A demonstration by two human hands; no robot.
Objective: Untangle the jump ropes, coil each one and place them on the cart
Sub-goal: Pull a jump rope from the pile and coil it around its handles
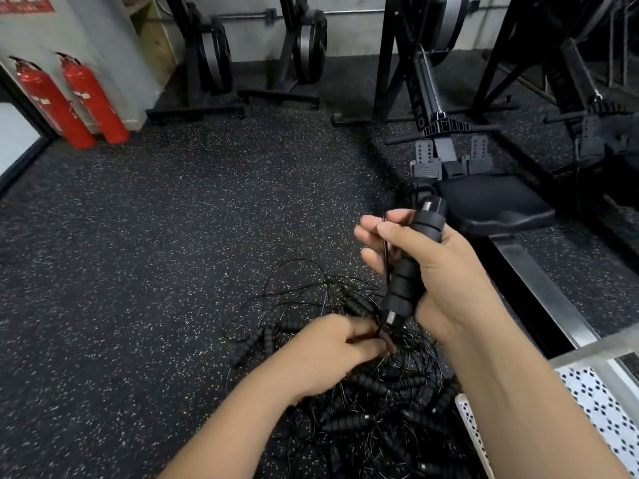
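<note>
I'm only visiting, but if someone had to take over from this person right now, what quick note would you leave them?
Right hand grips a black ribbed handle, with its cable looped over the fingers.
Left hand pinches that cable just below the handle.
The other ropes lie in a tangled pile on the floor beside the cart.
Done: one rope lifted from the pile.
Left: coil it, place it on the cart, then work through the pile. No rope shows on the visible part of the cart.

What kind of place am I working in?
Most likely a gym: rowing machines stand on the right, the floor is speckled rubber, and tangled jump ropes lie piled on it.
</note>
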